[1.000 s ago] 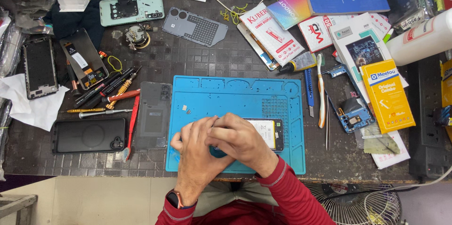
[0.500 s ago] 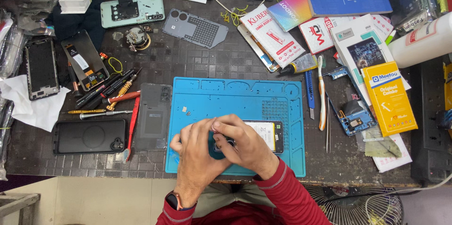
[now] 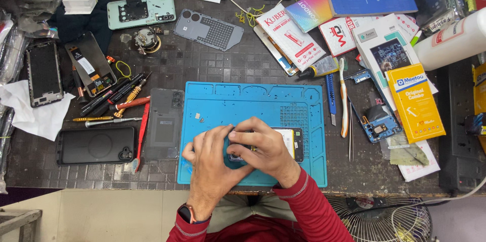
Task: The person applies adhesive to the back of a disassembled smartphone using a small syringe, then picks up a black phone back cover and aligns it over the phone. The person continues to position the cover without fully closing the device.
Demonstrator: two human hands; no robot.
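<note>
A phone [image 3: 294,144] with its back off lies flat on the blue repair mat [image 3: 243,103], near the mat's front edge. My left hand [image 3: 210,163] rests on the phone's left end, fingers pressed down on it. My right hand [image 3: 263,148] covers the phone's middle, fingertips meeting the left hand's over it. Only the phone's right end, with a pale battery, shows past my fingers. What lies under the fingertips is hidden.
Screwdrivers and tweezers [image 3: 114,105] lie left of the mat beside a grey back cover [image 3: 164,120] and a black phone [image 3: 96,145]. A toothbrush [image 3: 343,97] and blue cutter [image 3: 330,97] lie right of it. Boxes, packets and phone parts crowd the back; a fan [image 3: 385,219] stands below.
Both hands have stayed on the phone; the fingers have shifted slightly, closing more tightly over its left half.
</note>
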